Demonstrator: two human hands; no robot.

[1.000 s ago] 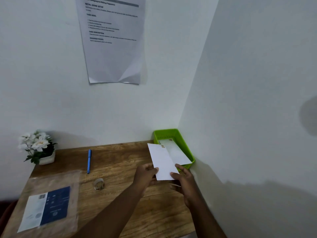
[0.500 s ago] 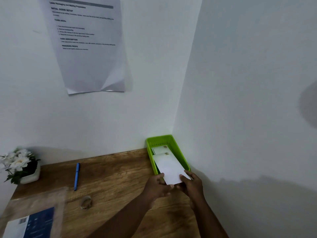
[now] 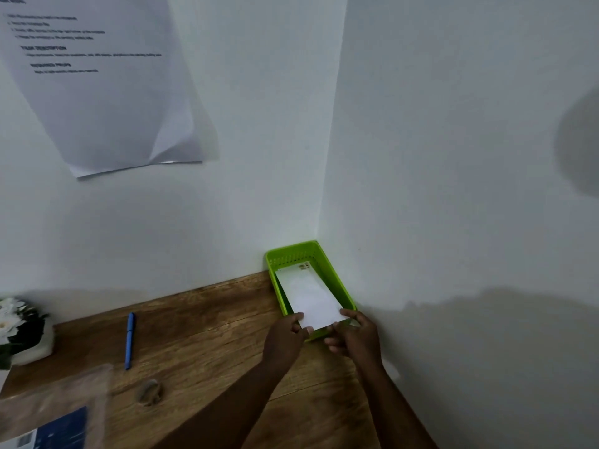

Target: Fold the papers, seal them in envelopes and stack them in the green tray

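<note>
Here, both hands hold one white envelope (image 3: pixel 312 301) by its near end, lowering it into the green tray (image 3: pixel 337 280) in the corner of the bench (image 3: pixel 210 335). Left hand (image 3: pixel 285 338) pinches the near left corner, thumb on top, fingers curled under. Right hand (image 3: pixel 356 335) grips the near right corner the same way. Two-handed hold probably keeps the envelope flat and square to the tray walls so it drops in lengthways. Far end of the envelope is already inside the tray; near end sticks out over the front rim, not released. Another envelope (image 3: pixel 304 266) lies beneath, its far edge with a small printed mark peeking out, so this one goes on top of a stack. Tray sits tight against both walls, likely to keep it from sliding when things are dropped in.

Elsewhere on the bench: blue pen (image 3: pixel 129 340) well left of the tray, a small tape roll (image 3: pixel 149 392) nearer, blurred, a clear plastic packet (image 3: pixel 55 413) with a blue card at bottom left, white flowers in a pot (image 3: pixel 19 328) at the left edge. Printed sheet (image 3: pixel 97 76) taped to the wall, lower corner curling. Judgement: stacking step nearly done; next is letting go so it settles flat.
</note>
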